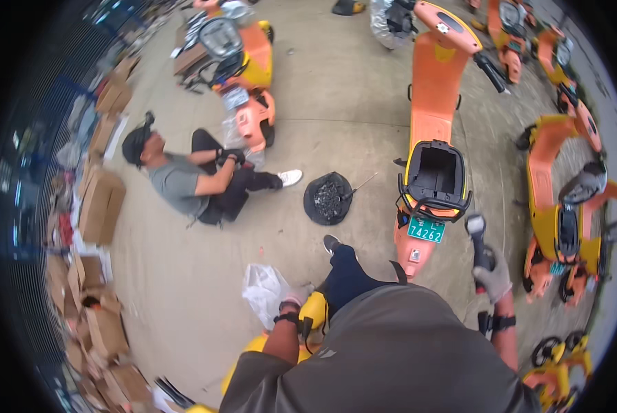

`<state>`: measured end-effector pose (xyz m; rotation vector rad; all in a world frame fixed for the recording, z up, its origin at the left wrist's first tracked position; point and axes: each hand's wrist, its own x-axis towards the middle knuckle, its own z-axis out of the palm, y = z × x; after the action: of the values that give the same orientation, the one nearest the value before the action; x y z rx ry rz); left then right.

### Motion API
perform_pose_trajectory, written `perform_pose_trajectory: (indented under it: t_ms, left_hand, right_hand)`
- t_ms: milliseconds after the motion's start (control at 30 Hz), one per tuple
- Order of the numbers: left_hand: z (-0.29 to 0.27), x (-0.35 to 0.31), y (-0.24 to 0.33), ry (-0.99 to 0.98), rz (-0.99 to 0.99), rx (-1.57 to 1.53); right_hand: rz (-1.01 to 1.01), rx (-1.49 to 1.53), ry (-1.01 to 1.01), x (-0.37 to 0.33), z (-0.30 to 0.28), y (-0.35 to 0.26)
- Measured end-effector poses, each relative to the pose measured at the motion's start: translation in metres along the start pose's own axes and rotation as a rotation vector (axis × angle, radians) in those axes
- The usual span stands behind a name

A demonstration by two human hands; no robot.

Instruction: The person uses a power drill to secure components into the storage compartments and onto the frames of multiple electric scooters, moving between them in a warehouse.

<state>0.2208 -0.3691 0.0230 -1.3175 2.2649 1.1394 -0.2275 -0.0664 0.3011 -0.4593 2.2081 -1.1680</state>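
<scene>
My right hand (pixel 495 277), in a pale glove, is closed round the grip of a dark cordless power drill (pixel 480 242). The drill points away from me, to the right of the nearest orange scooter (pixel 432 124). That scooter has an open black compartment (pixel 438 172) and a green plate at its end facing me. On my left side, my left hand (pixel 294 301) is at the edge of a clear plastic bag (pixel 263 289), beside a yellow scooter part (pixel 314 310). Its fingers are hard to make out, so whether it grips the bag cannot be told.
A person (pixel 184 172) in a grey shirt sits on the floor at left, by another orange scooter (pixel 253 117). A black bag of small dark parts (pixel 327 198) lies ahead with a thin rod beside it. Cardboard boxes (pixel 102 206) line the left; more scooters (pixel 563 186) stand right.
</scene>
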Motion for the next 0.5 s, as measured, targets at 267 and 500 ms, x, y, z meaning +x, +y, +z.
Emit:
perform_pose_trajectory:
  t_ms: [267,500]
  left_hand:
    - [0.035,-0.084,0.119,-0.05,-0.094,-0.052]
    - [0.042,-0.135,0.132,-0.101,-0.199,-0.023]
  right_hand:
    - [0.492,0.485,-0.007,-0.083,-0.021,0.138]
    - [0.698,0.576,0.033,-0.108,-0.027,0.255]
